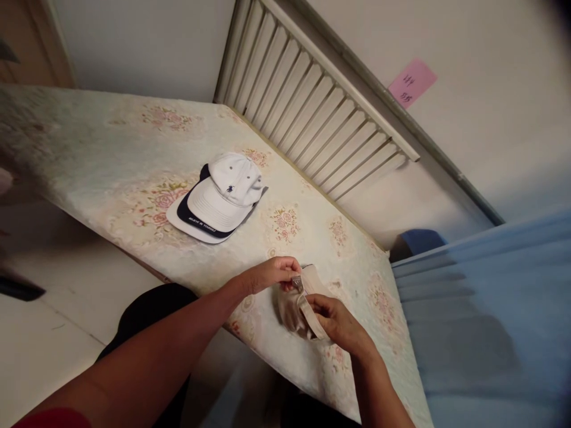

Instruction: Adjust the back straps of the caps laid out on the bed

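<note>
While the beige cap [289, 312] is in both hands, low over the near edge of the counter [357, 261], work appears to be at its back strap [314, 321]. L hand [283, 272]: grip pinching at the metal-looking buckle [297, 282], thumb & fingertips close together. R hand [335, 321]: grip on the strap, fingers curled behind it, thumb nearer; strap seems lightly held betw. them, though exact contact is partly hidden. Cap sits tilted, strap side twd. R hand; most of brim can't be made out. Status, judging from how things lie: strap adjustment prob. mid-way, not finished; can't tell if strap end is thru the buckle, too small/blurred. Done, as far as shows: stack of caps [232, 175] sits nested on the counter, well apart from the hands, approx. 3 deep by the brims, i.e. white on top w/ small dark emblem, dark brim w/ white lettering under it, another white brim at bottom. Beige cap not on that stack, so it's the one outstanding item in view. Further out: counter has floral cover; white slatted panel [307, 107] along far side, pink note [413, 82] on wall above, blue curtain [486, 333] at R end, pale floor [49, 333] off L.
</note>
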The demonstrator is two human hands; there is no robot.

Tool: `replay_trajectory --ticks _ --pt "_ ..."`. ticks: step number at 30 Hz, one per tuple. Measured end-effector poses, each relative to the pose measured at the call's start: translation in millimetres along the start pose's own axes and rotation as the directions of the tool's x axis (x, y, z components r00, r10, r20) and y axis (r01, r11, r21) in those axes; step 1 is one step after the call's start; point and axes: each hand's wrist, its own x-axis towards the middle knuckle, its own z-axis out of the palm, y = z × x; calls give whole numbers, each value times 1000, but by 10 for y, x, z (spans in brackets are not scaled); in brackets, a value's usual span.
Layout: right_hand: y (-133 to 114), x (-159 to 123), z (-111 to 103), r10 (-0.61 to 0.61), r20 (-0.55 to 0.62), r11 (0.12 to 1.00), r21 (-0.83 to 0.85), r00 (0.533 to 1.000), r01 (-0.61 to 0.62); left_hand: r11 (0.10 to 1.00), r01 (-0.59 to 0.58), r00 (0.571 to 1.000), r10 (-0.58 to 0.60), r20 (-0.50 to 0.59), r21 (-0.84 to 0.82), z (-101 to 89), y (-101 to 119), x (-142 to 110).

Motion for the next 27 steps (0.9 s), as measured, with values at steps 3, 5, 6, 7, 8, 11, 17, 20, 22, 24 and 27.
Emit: replay_trajectory --ticks 3,5,6,7,8,11,17,20,22,24,27 --pt "-58 17 32 -33 -13 995 -98 999 31 1000 -2 1000 2 -1 -14 14 -12 9" --pt "-94 19 73 -55 -35 976 -212 998 47 1000 2 1000 -3 -12 -11 21 -20 12" --pt "-109 19 98 -62 -38 964 -262 997 50 1000 6 1000 -6 -14 -10 24 -21 13" --pt "-120 19 122 -67 -32 953 -299 997 54 1000 9 1000 -9 -14 -9 26 -21 12" --pt "-125 19 143 -71 -18 945 -320 997 61 1000 10 1000 -10 -13 -9 28 -18 10" --pt "-98 15 174 -91 1 951 -298 996 87 1000 12 1000 -12 -6 -10 30 4 1" --pt "80 -15 112 -42 -119 999 -30 992 39 998 -35 994 30 -104 -43 1 13 13" --pt "149 -9 54 -36 -241 995 86 970 58 998 -16 974 3 -226 -54 -21 -26 41" --pt "168 12 13 -57 -350 979 164 935 121 998 25 955 -39 -294 -49 -37 -53 56" --pt "164 40 -22 -77 -468 943 254 880 217 997 64 937 -73 -343 -38 -52 -72 66" --pt "135 75 -45 -89 -633 871 325 769 368 996 93 919 -88 -385 -7 -66 -91 74"
